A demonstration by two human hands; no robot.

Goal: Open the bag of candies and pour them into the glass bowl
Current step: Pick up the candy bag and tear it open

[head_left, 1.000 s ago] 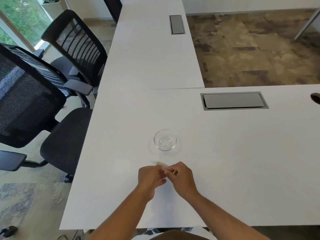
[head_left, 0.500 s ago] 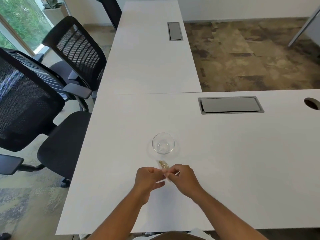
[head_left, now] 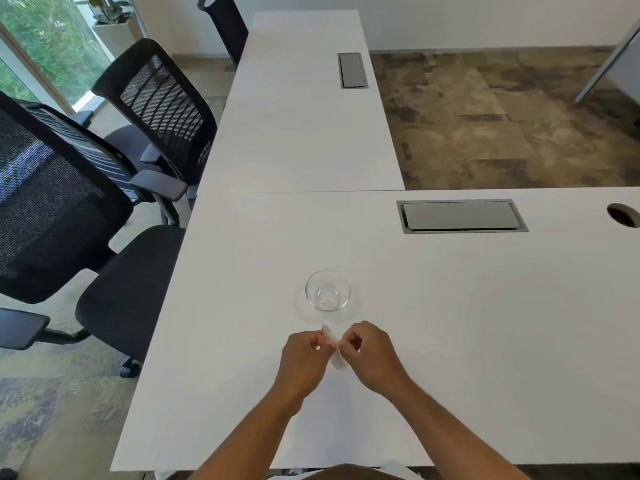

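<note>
A small clear glass bowl [head_left: 328, 290] stands empty on the white desk [head_left: 467, 323]. Just in front of it, my left hand [head_left: 303, 362] and my right hand [head_left: 370, 358] pinch a small clear bag of candies [head_left: 333, 348] between them, fingertips close together over its upper part. The bag is thin and mostly hidden by my fingers; I cannot tell whether it is torn. Both hands hover a hand's width nearer to me than the bowl.
Black mesh office chairs [head_left: 104, 188] stand along the desk's left edge. A grey cable hatch [head_left: 462, 216] and a round cable hole [head_left: 623, 214] lie at the far right. A second white desk [head_left: 301, 109] extends away ahead.
My hands stay pinched on the bag in front of the bowl, with only small shifts of the fingers. The camera has tilted slightly, so the scene sits lower in the frame.
</note>
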